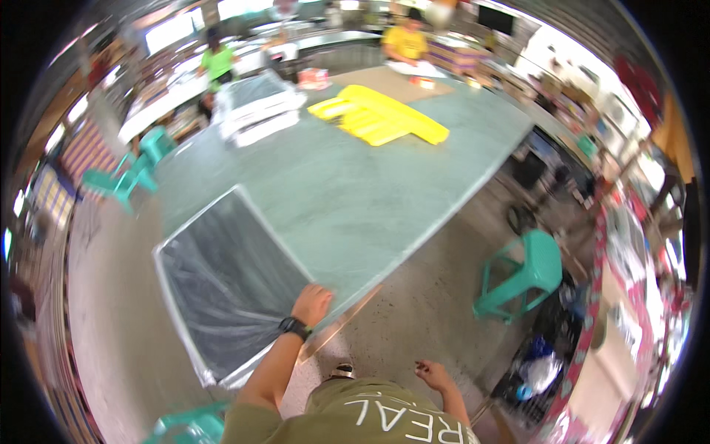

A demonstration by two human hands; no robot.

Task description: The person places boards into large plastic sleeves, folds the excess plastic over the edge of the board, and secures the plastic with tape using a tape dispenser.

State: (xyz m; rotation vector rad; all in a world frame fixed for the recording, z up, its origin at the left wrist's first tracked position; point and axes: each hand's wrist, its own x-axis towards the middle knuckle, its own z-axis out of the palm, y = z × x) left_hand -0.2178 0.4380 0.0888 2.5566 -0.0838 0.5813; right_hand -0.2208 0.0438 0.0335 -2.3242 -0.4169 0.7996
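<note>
My left hand (312, 305), with a dark watch (295, 328) on its wrist, is at the near right edge of a dark flat sheet (229, 274) under clear plastic. Its fingers are curled down and slightly blurred; what they hold, if anything, is hidden. The sheet has a pale border and lies at the near left end of a large green-topped table (347, 200). Away from the table, my right hand (433, 375) hangs low by my body, fingers loosely bent and apart, with nothing visible in it.
Yellow sheets (381, 116) and a plastic-covered stack (259, 107) lie farther up the table. A green stool (525, 274) stands on the right; green chairs (126, 181) are at left. A person in yellow (405, 43) sits at the far end, another in bright green (217, 63) is far left.
</note>
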